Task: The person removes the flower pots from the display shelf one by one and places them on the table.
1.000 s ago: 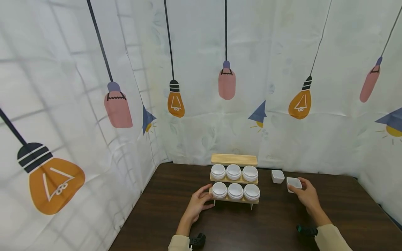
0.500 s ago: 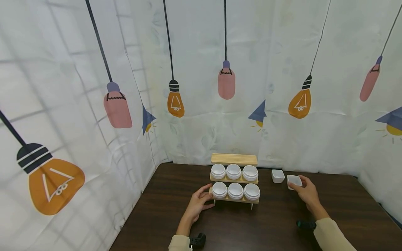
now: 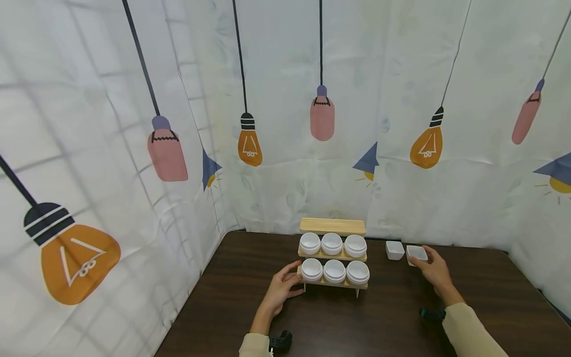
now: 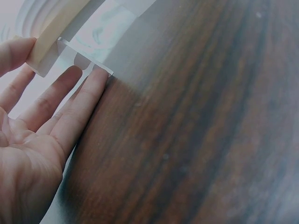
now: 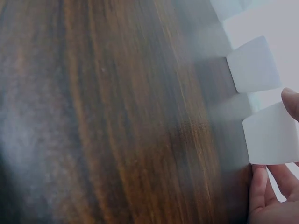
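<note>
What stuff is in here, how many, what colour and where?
Table: 1, dark brown, in front
Printed cloth: count unclear, white, behind the table
Printed lamps: 9 (three orange, three pink, three blue), on the cloth
Tiered stand: 1, pale wood, clear legs, on the table
Round cups: 6, white, three on each of two tiers
Square dishes: 2, white, right of the stand
Sleeves: 2, cream, one per arm
Wrist devices: 2, dark, one per wrist
Left hand: 1, touching the stand's left end
Right hand: 1, pinching the rightmost dish
</note>
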`<state>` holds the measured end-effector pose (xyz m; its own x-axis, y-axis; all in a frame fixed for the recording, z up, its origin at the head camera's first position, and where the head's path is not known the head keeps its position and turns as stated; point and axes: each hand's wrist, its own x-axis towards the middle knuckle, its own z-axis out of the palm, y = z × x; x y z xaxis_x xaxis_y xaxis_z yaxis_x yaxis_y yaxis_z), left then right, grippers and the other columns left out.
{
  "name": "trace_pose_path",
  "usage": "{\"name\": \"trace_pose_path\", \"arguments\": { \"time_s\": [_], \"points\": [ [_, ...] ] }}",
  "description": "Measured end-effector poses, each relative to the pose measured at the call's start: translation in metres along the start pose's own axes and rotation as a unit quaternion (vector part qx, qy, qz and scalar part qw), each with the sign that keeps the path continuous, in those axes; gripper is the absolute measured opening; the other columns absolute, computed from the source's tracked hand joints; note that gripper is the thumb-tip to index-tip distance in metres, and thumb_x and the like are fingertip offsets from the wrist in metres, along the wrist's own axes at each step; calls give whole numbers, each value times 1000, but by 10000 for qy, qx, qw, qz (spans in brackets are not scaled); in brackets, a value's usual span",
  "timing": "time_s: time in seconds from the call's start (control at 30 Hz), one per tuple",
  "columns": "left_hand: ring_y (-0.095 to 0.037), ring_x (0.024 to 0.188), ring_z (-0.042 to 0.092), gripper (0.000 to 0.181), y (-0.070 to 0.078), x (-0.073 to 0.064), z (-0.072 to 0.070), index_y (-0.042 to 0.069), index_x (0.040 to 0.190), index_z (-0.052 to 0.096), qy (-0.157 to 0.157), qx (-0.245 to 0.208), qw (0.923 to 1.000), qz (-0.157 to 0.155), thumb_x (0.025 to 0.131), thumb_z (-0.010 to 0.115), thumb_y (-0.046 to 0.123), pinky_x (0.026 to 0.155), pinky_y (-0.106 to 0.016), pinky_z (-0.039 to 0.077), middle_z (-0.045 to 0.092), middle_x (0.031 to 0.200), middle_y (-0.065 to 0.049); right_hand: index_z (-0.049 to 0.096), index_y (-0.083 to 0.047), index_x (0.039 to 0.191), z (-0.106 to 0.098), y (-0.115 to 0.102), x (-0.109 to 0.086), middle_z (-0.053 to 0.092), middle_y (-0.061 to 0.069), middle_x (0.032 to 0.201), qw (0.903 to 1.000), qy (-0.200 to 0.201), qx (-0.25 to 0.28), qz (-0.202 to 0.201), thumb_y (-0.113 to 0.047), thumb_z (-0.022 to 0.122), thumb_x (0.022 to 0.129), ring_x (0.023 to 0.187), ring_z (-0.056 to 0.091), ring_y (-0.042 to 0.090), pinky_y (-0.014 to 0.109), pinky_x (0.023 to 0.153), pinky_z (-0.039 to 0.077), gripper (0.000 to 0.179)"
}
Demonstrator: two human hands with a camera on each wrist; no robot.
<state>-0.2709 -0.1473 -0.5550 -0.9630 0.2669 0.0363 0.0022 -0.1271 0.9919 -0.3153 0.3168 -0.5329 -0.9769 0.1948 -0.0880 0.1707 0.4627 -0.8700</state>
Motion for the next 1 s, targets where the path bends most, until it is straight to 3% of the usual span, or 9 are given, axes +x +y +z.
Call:
{"name": "trace_pose_path", "arguments": {
  "time_s": [1.0],
  "points": [
    [-17, 112, 67, 54, 2, -2, 1, 6, 153, 45, -6, -12, 10000, -28, 103, 62, 17, 92, -48, 62, 69, 123, -12, 0, -2, 163, 2, 4, 16, 6, 34, 166, 9996, -288, 18, -16, -52, 54, 103, 148, 20, 56, 69, 117, 30, 96]
  ]
}}
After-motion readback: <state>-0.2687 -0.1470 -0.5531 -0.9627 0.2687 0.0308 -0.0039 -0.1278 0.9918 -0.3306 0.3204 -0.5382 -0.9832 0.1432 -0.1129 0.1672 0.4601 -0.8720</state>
